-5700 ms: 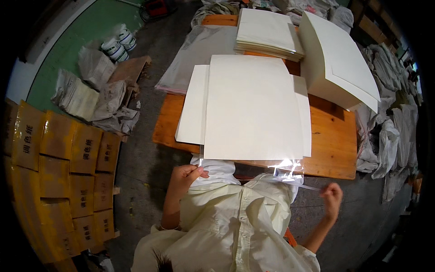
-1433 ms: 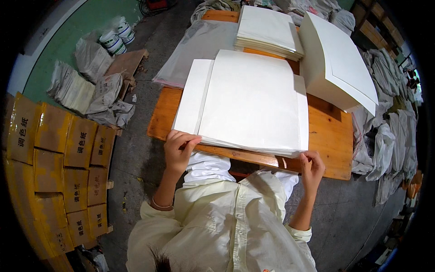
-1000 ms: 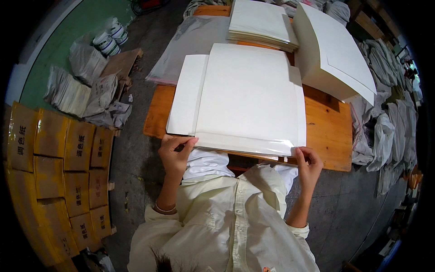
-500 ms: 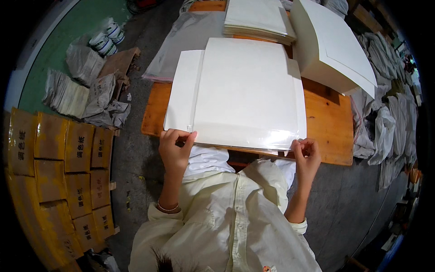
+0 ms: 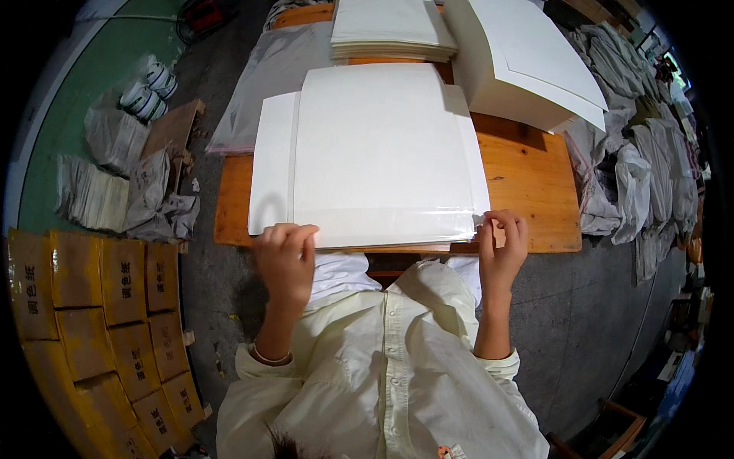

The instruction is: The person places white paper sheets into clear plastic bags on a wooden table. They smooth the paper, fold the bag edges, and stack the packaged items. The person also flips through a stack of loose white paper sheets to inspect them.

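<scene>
A thick stack of large white paper sheets (image 5: 382,153) lies on the wooden table (image 5: 535,191), its near part covered by a clear plastic sleeve (image 5: 397,226). My left hand (image 5: 284,256) presses on the stack's near left corner, fingers curled over the edge. At the near right corner my right hand (image 5: 501,245) pinches the sleeve's edge with its fingertips. A narrower white strip of sheets sticks out along the stack's left side.
A second white sheet stack (image 5: 391,27) lies at the table's far end, and a tall white pile (image 5: 535,61) at the far right. Yellow cartons (image 5: 92,306) line the floor left. Wrapped bundles (image 5: 130,183) lie left, more bundles (image 5: 650,176) right.
Both hands came up to the stack's near edge and now hold its two corners. The stack and sleeve have settled flatter on the table, closer to me.
</scene>
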A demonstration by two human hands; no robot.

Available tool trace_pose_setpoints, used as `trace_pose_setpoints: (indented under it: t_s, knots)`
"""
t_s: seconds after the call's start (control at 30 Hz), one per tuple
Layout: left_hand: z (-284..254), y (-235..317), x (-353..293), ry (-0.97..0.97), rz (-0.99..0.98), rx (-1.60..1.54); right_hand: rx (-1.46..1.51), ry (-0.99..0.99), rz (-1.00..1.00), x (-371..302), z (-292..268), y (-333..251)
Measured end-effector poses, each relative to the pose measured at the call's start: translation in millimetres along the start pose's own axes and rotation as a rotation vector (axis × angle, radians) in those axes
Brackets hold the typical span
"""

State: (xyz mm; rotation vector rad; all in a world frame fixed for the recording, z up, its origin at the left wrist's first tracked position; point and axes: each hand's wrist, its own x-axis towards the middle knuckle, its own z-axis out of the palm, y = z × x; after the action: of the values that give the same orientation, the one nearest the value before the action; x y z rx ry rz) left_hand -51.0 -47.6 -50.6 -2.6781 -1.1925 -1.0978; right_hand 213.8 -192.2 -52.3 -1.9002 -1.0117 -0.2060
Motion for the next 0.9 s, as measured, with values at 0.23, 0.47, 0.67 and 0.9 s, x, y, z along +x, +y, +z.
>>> trace_pose_setpoints:
  t_s: [0.23,0.47,0.67,0.9]
  knots:
    - [25,59,9,-0.338,0.203,-0.319,0.059,-0.3,-0.297,-10,14,-51]
    - [16,27,8,-0.52,0.02,0.077,-0.33,-0.531,-0.317,-10,7,-25]
    - [14,-7,-8,-0.192,0.197,0.156,-0.468,-0.472,-0.302,-10,5,-3]
    - [-29,-8,-32,-0.221,0.068,-0.214,-0.213,-0.455,-0.326,-16,-33,9]
